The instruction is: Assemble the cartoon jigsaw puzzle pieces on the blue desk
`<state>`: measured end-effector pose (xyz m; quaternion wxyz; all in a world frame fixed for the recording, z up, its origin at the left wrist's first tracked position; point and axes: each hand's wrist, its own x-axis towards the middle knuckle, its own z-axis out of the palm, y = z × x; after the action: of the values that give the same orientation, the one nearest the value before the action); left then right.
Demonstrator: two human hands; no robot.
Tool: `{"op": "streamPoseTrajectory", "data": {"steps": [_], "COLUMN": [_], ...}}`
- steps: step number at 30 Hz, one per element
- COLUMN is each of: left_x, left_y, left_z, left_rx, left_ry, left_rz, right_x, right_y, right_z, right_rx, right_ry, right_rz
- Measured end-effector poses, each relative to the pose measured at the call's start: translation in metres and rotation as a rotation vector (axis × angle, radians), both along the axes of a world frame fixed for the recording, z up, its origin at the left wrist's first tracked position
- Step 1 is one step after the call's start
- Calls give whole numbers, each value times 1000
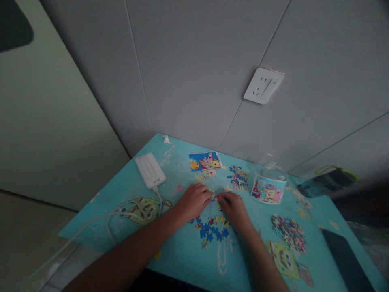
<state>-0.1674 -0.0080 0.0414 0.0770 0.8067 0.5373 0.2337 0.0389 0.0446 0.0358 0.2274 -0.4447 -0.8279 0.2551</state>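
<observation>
between the left hand (197,199) and right hand (233,206), both pinched on small puzzle pieces (214,198), joining seems underway; the next move calls for aligning edges.

This looks like a room in a home — a turquoise table (182,253) with cartoon prints stands against a plain grey wall (194,81) with a socket (263,86), and jigsaw pieces (208,232), a picture card (204,162) and a corded power bank (150,170) lie about.
</observation>
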Motion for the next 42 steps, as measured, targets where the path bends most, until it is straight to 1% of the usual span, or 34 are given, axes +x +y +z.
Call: {"op": "streamPoseTrajectory", "data": {"steps": [4,17,22,26,29,33,36,40,42], "left_x": [0,1,2,1,1,2,3,4,3], "left_y": [1,1,1,1,1,0,0,0,0], "left_z": [-1,-1,2,4,4,4,3,0,-1], "left_rx": [-10,-49,-75,-84,-78,-72,-55,-47,-49], "left_ry": [-20,-26,-39,-32,-25,-31,-37,-39,-26], "left_rz": [-16,8,21,8,7,3,7,19,22], "right_x": [-1,-8,-10,-14,-18,-21,-17,-11,-10], "right_y": [0,-1,-4,-8,-13,-18,-18,-15,-14], "right_z": [-1,0,7,16,19,17,12,5,5], "right_rx": [11,13,15,6,21,97,124,102,85], "right_ry": [-11,-43,-85,-151,-197,-224,-212,-158,-118], "right_rz": [-2,-22,-43,-84,-95,-149,-173,-133,-109]}}
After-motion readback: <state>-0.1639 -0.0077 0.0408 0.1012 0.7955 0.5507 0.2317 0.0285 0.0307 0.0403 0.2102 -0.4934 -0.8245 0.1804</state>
